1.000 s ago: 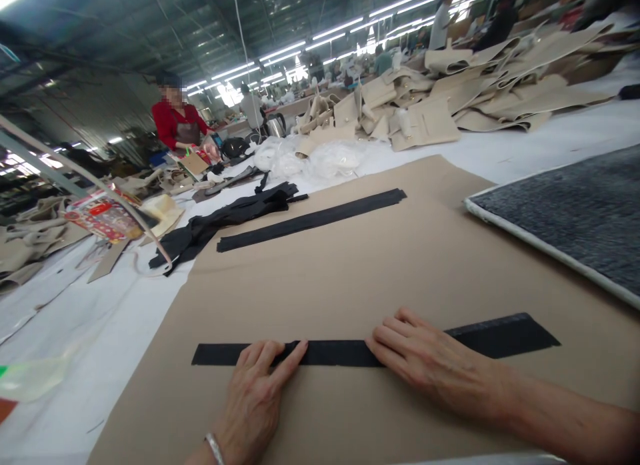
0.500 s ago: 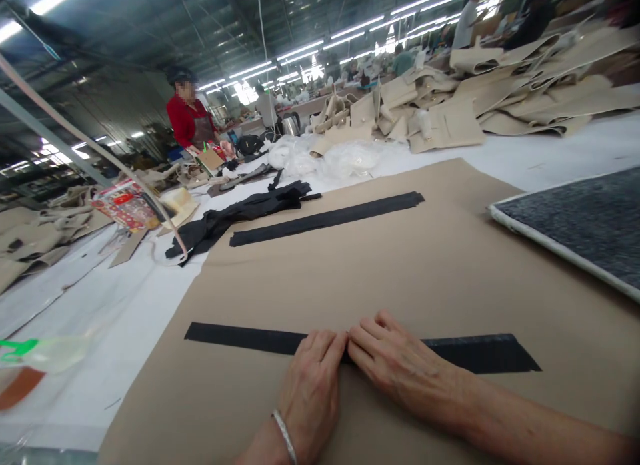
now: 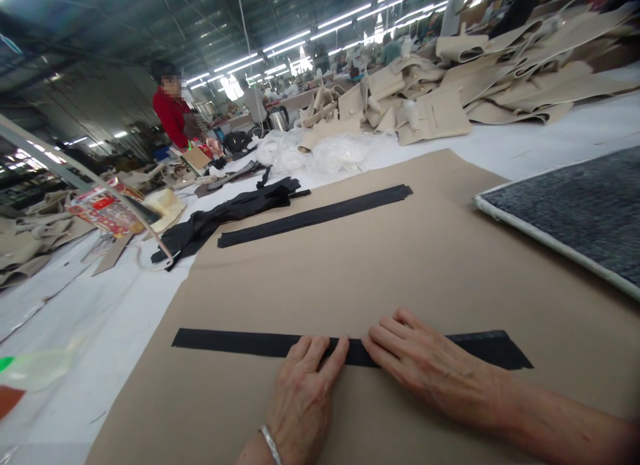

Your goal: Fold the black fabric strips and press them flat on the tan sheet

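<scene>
A long black strip (image 3: 235, 340) lies nearly crosswise on a large beige sheet (image 3: 320, 271). My left hand (image 3: 303, 391), with a silver bangle at the wrist, rests on the strip near its middle. Its fingers are apart and press down on the strip. Just to the right, my right hand (image 3: 425, 358) has bent fingers held close together on the strip; its thumb is mostly hidden. The strip's wider right end (image 3: 495, 349) shows beyond that hand. Another black strip (image 3: 315, 216) lies flat farther back on the sheet.
A bundle of black strips (image 3: 225, 215) lies at the sheet's back left edge. A dark grey board with a pale edge (image 3: 565, 211) rests at the right. Behind are clear plastic bags (image 3: 325, 151), piled beige pieces (image 3: 435, 111) and a person in red (image 3: 170, 115).
My hands have moved apart along the black strip, baring a short stretch of it between them. The left hand's fingers have spread. The view has shifted slightly.
</scene>
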